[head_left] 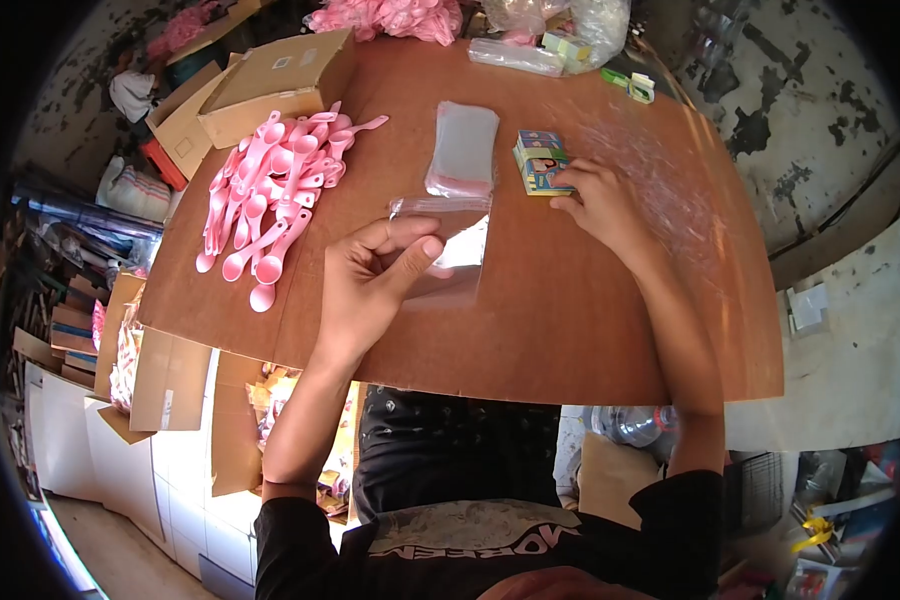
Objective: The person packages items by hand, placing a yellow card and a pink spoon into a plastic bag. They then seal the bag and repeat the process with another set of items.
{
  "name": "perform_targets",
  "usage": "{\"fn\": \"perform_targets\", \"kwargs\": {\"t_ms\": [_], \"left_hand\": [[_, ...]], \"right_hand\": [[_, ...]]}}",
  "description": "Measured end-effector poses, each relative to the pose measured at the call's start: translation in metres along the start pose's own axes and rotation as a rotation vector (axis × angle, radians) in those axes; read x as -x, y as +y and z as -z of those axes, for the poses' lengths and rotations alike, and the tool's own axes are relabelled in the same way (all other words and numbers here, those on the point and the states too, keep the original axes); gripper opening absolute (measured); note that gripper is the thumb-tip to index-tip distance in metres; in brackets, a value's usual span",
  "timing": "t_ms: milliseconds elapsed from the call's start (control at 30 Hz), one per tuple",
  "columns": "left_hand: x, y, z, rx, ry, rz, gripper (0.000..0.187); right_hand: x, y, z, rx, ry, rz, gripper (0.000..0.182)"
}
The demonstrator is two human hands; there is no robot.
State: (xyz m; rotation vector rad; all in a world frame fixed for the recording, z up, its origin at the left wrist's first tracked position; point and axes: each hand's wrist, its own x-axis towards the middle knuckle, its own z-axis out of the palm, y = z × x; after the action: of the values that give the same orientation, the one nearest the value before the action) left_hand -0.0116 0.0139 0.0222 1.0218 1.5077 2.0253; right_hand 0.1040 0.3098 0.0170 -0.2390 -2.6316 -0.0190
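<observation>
My left hand point(378, 275) pinches a clear plastic bag point(465, 255) between thumb and fingers, holding it up above the brown table. Light glares off the bag's middle. A neat stack of clear plastic bags point(463, 148) lies just beyond it. To the right, my right hand point(608, 208) has its thumb and fingers bent at the near right edge of a small stack of colourful printed cards point(541, 160), with the fingertips on the top card. Left of my left hand lies a heap of pink plastic spoons point(275, 175).
A cardboard box point(280, 85) stands at the table's back left. Pink plastic bundles point(390, 15), a clear pack point(515, 57) and a small green carton point(641, 88) line the far edge. Clear film point(650, 180) spreads on the right. Open cartons point(165, 375) stand below left.
</observation>
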Motion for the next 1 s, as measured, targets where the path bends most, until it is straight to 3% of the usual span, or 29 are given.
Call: {"fn": "perform_targets", "kwargs": {"t_ms": [133,267,433,533,600,700,1000], "left_hand": [[0.001,0.007,-0.005,0.06,0.015,0.044,0.026],[0.002,0.011,-0.005,0.026,0.021,0.038,0.028],[0.0,0.011,-0.001,0.039,0.074,0.039,0.031],[-0.001,0.007,0.006,0.0,0.048,0.047,0.029],[-0.003,0.007,0.008,-0.054,0.021,0.065,0.029],[-0.001,0.006,0.003,-0.091,-0.052,0.056,0.028],[0.011,0.023,0.0,-0.17,-0.099,0.005,0.027]], "right_hand": [[0.0,-0.001,-0.005,-0.046,0.048,-0.076,0.019],[0.0,0.013,-0.013,-0.051,0.096,-0.009,0.015],[-0.004,-0.011,0.035,0.021,0.179,0.084,0.007],[-0.002,-0.046,0.069,-0.171,0.321,-0.078,0.007],[0.005,-0.074,0.084,-0.693,0.537,-0.184,0.008],[0.013,-0.104,0.105,-0.818,0.475,-0.019,0.01],[0.011,-0.115,0.101,-0.778,0.245,-0.011,0.011]]}}
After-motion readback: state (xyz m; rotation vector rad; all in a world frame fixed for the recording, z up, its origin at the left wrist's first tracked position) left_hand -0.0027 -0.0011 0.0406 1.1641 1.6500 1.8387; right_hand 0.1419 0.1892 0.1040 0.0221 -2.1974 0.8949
